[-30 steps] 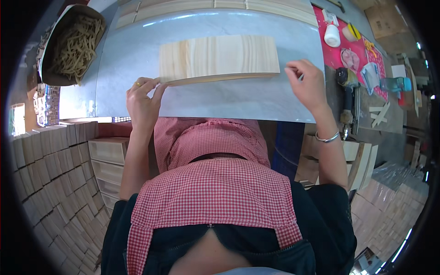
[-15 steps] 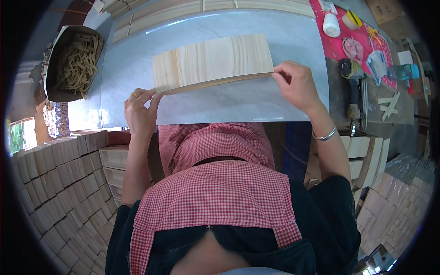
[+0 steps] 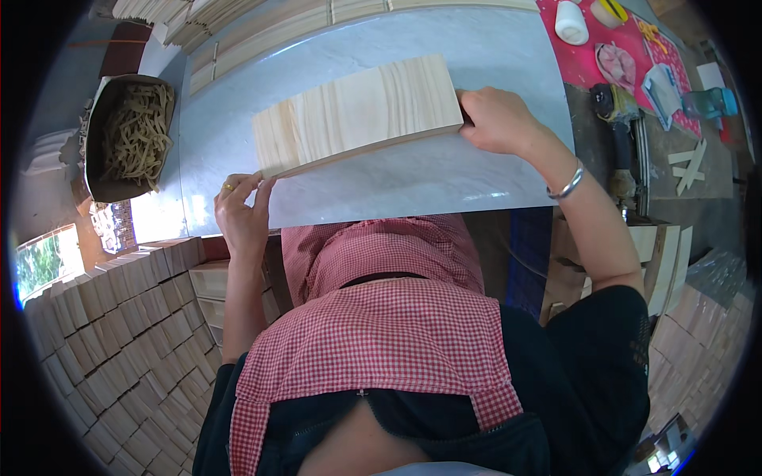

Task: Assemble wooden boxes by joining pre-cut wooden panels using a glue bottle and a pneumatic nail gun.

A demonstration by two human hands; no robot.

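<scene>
Gripping a row of pale wooden slats [image 3: 357,111] by its two ends, both hands press inward: left hand [image 3: 240,210] closed on the near-left corner, fingertips on the end face; right hand [image 3: 496,119] clamped on the right end. Slats lie flat, edge to edge, on the light grey worktop [image 3: 444,178], the row slightly skewed. A box of tan strips [image 3: 131,135] stands off the left edge. Stacked wooden pieces [image 3: 111,333] sit below left. A red mat [image 3: 635,40] with small items lies far right.
</scene>
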